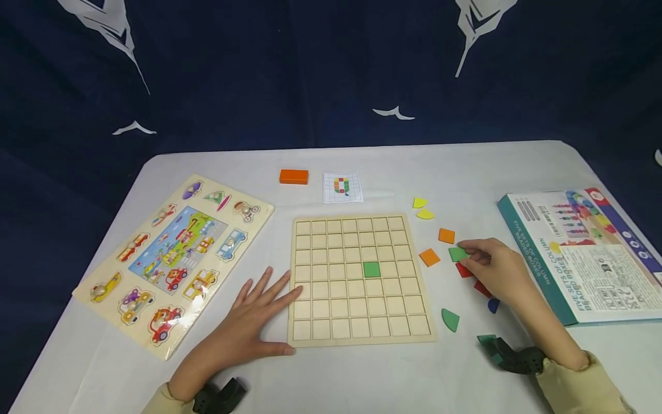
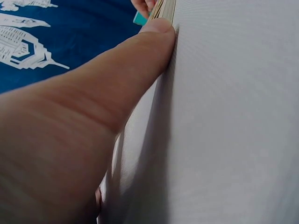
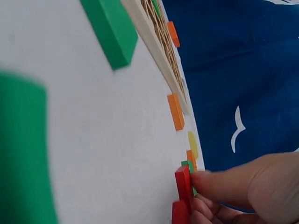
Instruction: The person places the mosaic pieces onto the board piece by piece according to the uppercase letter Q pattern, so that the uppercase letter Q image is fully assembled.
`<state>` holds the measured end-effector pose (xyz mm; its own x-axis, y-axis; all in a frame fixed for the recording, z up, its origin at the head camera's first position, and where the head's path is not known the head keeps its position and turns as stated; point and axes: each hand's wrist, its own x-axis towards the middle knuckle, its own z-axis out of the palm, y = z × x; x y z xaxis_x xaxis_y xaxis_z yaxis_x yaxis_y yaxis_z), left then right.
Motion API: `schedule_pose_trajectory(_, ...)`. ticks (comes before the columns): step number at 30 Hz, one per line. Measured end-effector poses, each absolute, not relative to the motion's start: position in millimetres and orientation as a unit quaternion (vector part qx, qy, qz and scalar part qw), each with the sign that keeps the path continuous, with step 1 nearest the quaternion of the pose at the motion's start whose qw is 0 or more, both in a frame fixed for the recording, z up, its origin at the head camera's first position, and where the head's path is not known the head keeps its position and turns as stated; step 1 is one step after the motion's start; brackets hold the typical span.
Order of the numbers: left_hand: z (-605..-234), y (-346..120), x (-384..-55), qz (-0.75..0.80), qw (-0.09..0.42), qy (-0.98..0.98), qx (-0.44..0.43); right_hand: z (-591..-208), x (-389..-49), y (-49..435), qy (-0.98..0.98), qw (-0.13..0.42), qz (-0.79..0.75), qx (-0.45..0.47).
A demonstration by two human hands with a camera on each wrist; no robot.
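A wooden grid board [image 1: 347,310] lies mid-table with one green square tile [image 1: 371,269] in a cell. My left hand [image 1: 253,325] is spread along its left edge, fingertips and thumb at the rim; the thumb [image 2: 126,70] shows large in the left wrist view. To the board's right, my right hand [image 1: 493,264] pinches another green square tile [image 1: 456,254] between thumb and fingers. Red tiles [image 1: 482,289] and a blue piece [image 1: 493,305] lie under or beside that hand. In the right wrist view, the thumb [image 3: 224,184] is beside a red tile [image 3: 183,184].
Orange tiles [image 1: 429,257], yellow pieces [image 1: 425,214] and a green quarter-round [image 1: 450,319] lie right of the board. Behind it are a pattern card [image 1: 343,187] and an orange block [image 1: 293,176]. A vehicle puzzle [image 1: 178,253] lies left, a box [image 1: 595,259] right.
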<state>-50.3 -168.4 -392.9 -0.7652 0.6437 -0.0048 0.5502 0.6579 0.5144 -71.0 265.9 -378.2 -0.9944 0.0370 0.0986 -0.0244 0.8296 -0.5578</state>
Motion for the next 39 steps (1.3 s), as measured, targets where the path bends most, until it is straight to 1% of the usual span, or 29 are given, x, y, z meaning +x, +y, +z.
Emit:
schedule_pose_trajectory(5, -393.3, -168.6, -50.3, 0.25, 0.091, 0.906, 0.328, -379.9, -72.9, 261.8, -0.955, 0.057, 0.292, -0.015)
schedule_pose_trajectory(14, -393.8, -168.9, -50.6, 0.24, 0.096, 0.909, 0.327, -377.5, -73.0, 257.8, -0.956, 0.042, 0.291, -0.012)
schedule_pose_trajectory(25, -392.5, -168.6, -49.8, 0.25, 0.096, 0.907, 0.326, -380.3, -71.7, 256.3, -0.952, 0.051, 0.302, -0.011)
schedule_pose_trajectory(31, -393.9, -169.2, -50.6, 0.244, 0.098, 0.907, 0.329, -381.4, -70.2, 257.6, -0.952, 0.06, 0.3, 0.008)
schedule_pose_trajectory(37, -394.9, -169.2, -50.4, 0.238, 0.092, 0.909, 0.331, -380.0, -69.4, 257.4, -0.956, 0.05, 0.288, 0.02)
schedule_pose_trajectory(39, -395.1, -168.9, -50.3, 0.24, 0.09, 0.908, 0.33, -379.5, -69.4, 257.3, -0.957, 0.054, 0.283, 0.03)
